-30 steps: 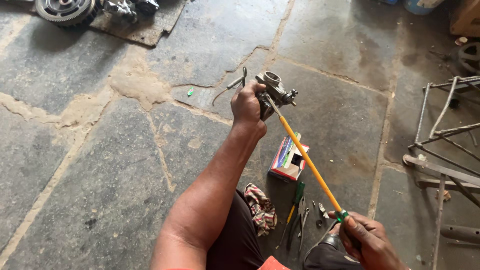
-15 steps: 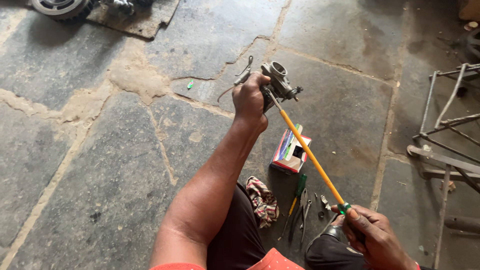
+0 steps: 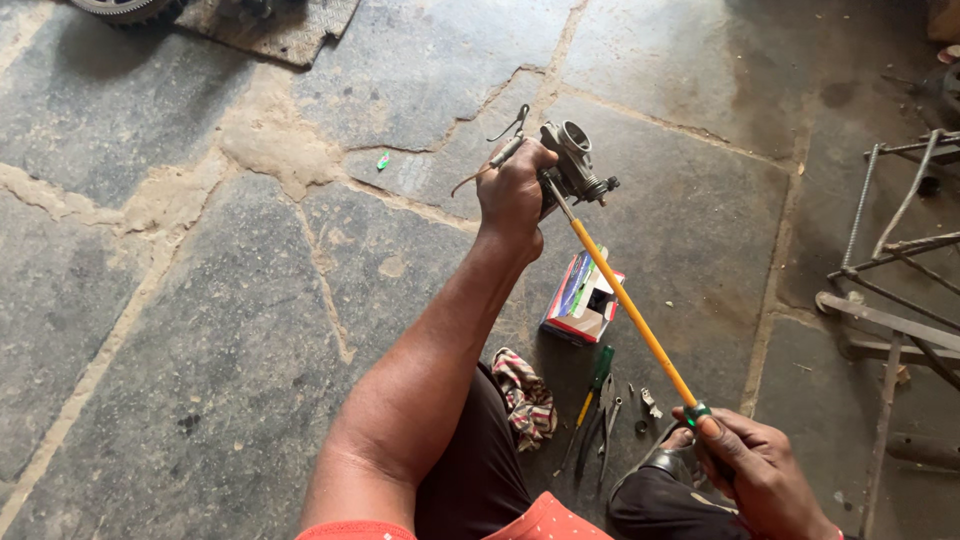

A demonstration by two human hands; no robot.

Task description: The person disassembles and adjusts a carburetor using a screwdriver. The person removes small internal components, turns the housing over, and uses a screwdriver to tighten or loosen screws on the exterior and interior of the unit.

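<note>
Carburettor held up over the stone floor, long screwdriver set into it.

The small grey metal carburettor body (image 3: 572,165), round throat upward, is gripped closed in the left hand (image 3: 512,195), arm stretched out above the slab floor (image 3: 200,300). The long yellow-shafted screwdriver (image 3: 625,300) is seated with its tip at the body's lower side; its green-collared handle end is clasped in the right hand (image 3: 760,475). For a clean turn, the shaft is best kept in line with the screw and the body held rigid, as a slanted tip would likely slip. Below lie a small open cardboard box (image 3: 582,300), a checked rag (image 3: 525,395), a green-handled screwdriver (image 3: 592,385) and pliers (image 3: 605,415).
</note>
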